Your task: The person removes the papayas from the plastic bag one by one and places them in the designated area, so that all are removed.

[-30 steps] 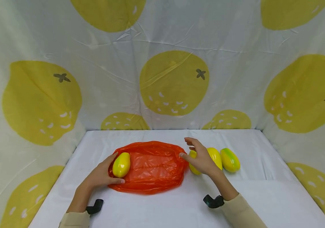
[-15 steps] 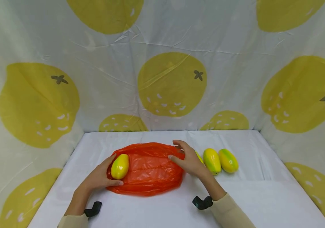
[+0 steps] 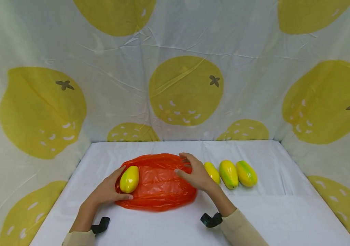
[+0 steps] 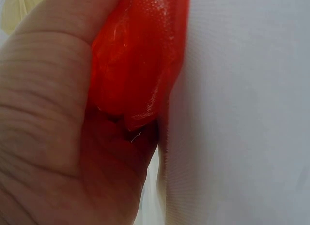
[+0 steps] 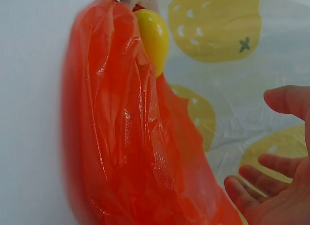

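Note:
A red plastic bag [image 3: 162, 184] lies on the white-covered table with its mouth spread upward. At its left end sits a glossy yellow mango-like fruit [image 3: 129, 179], showing above the bag's rim in the right wrist view. My left hand [image 3: 108, 189] holds that end of the bag, thumb at the front rim and fingers at the far side; red film fills the gap between thumb and fingers in the left wrist view. Over the bag's right end, my right hand [image 3: 197, 174] has spread, loosely bent fingers and holds nothing.
Several more yellow-green fruits stand in a row right of the bag, among them the middle one [image 3: 228, 174] and the rightmost one [image 3: 246, 173]. A lemon-printed cloth [image 3: 245, 85] encloses the white table [image 3: 270, 218] at the back and sides.
My right hand has moved left from beside the fruits to over the bag's right end, uncovering the nearest fruit. My left hand, the bag and the fruit in it stay nearly still.

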Demonstrator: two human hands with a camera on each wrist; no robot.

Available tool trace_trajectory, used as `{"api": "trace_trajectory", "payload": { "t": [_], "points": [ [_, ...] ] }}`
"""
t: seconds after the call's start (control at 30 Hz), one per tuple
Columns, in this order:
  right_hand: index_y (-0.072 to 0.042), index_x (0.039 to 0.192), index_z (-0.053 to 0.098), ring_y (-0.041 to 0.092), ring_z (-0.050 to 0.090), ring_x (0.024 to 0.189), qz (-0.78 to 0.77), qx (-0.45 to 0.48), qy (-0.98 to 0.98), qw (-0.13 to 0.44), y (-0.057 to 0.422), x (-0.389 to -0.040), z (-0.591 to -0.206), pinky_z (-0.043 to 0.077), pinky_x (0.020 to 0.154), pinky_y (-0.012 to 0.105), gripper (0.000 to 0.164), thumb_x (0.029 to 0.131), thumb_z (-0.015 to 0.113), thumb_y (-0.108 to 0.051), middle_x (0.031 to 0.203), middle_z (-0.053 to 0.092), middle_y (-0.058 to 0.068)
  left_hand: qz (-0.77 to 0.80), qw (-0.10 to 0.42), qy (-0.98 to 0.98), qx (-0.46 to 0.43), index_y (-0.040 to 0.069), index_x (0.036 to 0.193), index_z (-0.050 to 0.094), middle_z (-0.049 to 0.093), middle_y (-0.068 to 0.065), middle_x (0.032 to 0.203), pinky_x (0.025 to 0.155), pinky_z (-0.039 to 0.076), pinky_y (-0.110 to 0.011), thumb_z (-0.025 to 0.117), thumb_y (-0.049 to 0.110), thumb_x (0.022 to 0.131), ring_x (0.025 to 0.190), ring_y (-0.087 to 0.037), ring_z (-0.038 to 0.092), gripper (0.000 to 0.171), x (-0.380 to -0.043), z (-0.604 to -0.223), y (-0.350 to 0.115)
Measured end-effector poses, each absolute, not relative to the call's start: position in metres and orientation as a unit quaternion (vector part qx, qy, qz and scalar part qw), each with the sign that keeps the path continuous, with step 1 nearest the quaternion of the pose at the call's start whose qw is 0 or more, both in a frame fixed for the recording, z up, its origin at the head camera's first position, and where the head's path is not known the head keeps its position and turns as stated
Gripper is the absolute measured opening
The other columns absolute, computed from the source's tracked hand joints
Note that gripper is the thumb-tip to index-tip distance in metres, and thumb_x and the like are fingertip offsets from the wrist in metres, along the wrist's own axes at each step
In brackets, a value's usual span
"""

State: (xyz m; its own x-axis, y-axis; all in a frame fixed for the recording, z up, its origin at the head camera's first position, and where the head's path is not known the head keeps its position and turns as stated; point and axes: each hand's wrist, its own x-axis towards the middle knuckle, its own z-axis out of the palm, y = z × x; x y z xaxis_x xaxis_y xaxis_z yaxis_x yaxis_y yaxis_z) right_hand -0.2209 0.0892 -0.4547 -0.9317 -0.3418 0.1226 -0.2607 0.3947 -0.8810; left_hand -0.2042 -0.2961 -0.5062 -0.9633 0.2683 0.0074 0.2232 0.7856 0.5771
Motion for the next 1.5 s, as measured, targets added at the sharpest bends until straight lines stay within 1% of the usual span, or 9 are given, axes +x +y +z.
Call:
{"api": "trace_trajectory", "payload": {
  "t": [0.27, 0.4, 0.5, 0.63, 0.83, 0.97, 1.2, 1.33, 1.5],
  "points": [
    [-0.015, 0.153, 0.044, 0.037, 0.054, 0.135, -0.510, -0.186, 0.839, 0.049, 0.075, -0.220, -0.458, 0.052, 0.107, 0.057, 0.072, 0.093, 0.074, -0.043, 0.150, 0.053, 0.013, 0.304, 0.038, 0.943, 0.130, 0.007, 0.162, 0.026, 0.041, -0.019, 0.161, 0.108, 0.044, -0.070, 0.090, 0.059, 0.067, 0.143, -0.044, 0.043, 0.126, -0.203, -0.506, -0.295],
    [-0.012, 0.154, 0.043, 0.036, 0.052, 0.136, -0.513, -0.199, 0.833, 0.054, 0.069, -0.220, -0.460, 0.049, 0.110, 0.057, 0.076, 0.093, 0.073, -0.046, 0.150, 0.052, 0.014, 0.307, 0.045, 0.942, 0.124, 0.008, 0.162, 0.026, 0.040, -0.018, 0.161, 0.107, 0.045, -0.069, 0.090, 0.060, 0.066, 0.143, -0.043, 0.043, 0.127, -0.203, -0.506, -0.294],
    [-0.013, 0.155, 0.042, 0.036, 0.052, 0.137, -0.513, -0.204, 0.831, 0.061, 0.063, -0.220, -0.461, 0.049, 0.111, 0.056, 0.076, 0.093, 0.073, -0.045, 0.152, 0.051, 0.014, 0.308, 0.048, 0.942, 0.121, 0.010, 0.162, 0.025, 0.040, -0.017, 0.161, 0.107, 0.046, -0.069, 0.090, 0.061, 0.066, 0.143, -0.042, 0.043, 0.127, -0.204, -0.507, -0.293],
    [-0.015, 0.154, 0.042, 0.035, 0.052, 0.136, -0.510, -0.201, 0.834, 0.070, 0.056, -0.219, -0.462, 0.051, 0.108, 0.056, 0.075, 0.093, 0.073, -0.044, 0.154, 0.049, 0.011, 0.309, 0.048, 0.942, 0.123, 0.009, 0.162, 0.025, 0.040, -0.017, 0.161, 0.107, 0.045, -0.070, 0.090, 0.061, 0.066, 0.143, -0.043, 0.043, 0.127, -0.205, -0.508, -0.294],
    [-0.012, 0.154, 0.041, 0.036, 0.052, 0.136, -0.505, -0.212, 0.832, 0.083, 0.043, -0.219, -0.464, 0.053, 0.106, 0.055, 0.076, 0.094, 0.071, -0.047, 0.154, 0.048, 0.012, 0.309, 0.051, 0.942, 0.118, 0.011, 0.162, 0.026, 0.041, -0.015, 0.161, 0.107, 0.046, -0.069, 0.090, 0.061, 0.065, 0.143, -0.041, 0.043, 0.127, -0.205, -0.509, -0.296],
    [-0.014, 0.155, 0.040, 0.034, 0.052, 0.136, -0.504, -0.207, 0.833, 0.095, 0.034, -0.220, -0.467, 0.054, 0.105, 0.053, 0.078, 0.093, 0.072, -0.049, 0.155, 0.048, 0.009, 0.309, 0.050, 0.942, 0.118, 0.011, 0.162, 0.025, 0.041, -0.016, 0.161, 0.107, 0.046, -0.069, 0.090, 0.061, 0.065, 0.143, -0.042, 0.043, 0.127, -0.205, -0.507, -0.296],
    [-0.016, 0.155, 0.040, 0.028, 0.054, 0.132, -0.483, -0.206, 0.845, 0.104, 0.019, -0.218, -0.472, 0.056, 0.103, 0.049, 0.079, 0.092, 0.072, -0.051, 0.154, 0.048, 0.007, 0.305, 0.038, 0.942, 0.130, 0.008, 0.162, 0.025, 0.040, -0.019, 0.161, 0.106, 0.046, -0.069, 0.090, 0.059, 0.067, 0.143, -0.044, 0.042, 0.126, -0.204, -0.506, -0.296],
    [-0.019, 0.155, 0.040, 0.026, 0.055, 0.131, -0.474, -0.196, 0.852, 0.110, 0.010, -0.216, -0.473, 0.058, 0.098, 0.047, 0.079, 0.091, 0.073, -0.052, 0.152, 0.050, 0.005, 0.307, 0.043, 0.942, 0.126, 0.008, 0.162, 0.025, 0.040, -0.018, 0.161, 0.106, 0.046, -0.069, 0.090, 0.059, 0.067, 0.143, -0.044, 0.042, 0.126, -0.204, -0.506, -0.296],
    [-0.022, 0.154, 0.040, 0.025, 0.055, 0.130, -0.471, -0.191, 0.853, 0.118, 0.000, -0.213, -0.475, 0.059, 0.096, 0.046, 0.077, 0.091, 0.073, -0.051, 0.151, 0.051, 0.004, 0.311, 0.046, 0.941, 0.123, 0.009, 0.162, 0.026, 0.040, -0.017, 0.161, 0.107, 0.045, -0.069, 0.090, 0.061, 0.065, 0.143, -0.043, 0.043, 0.127, -0.205, -0.506, -0.296]
  ]
}}
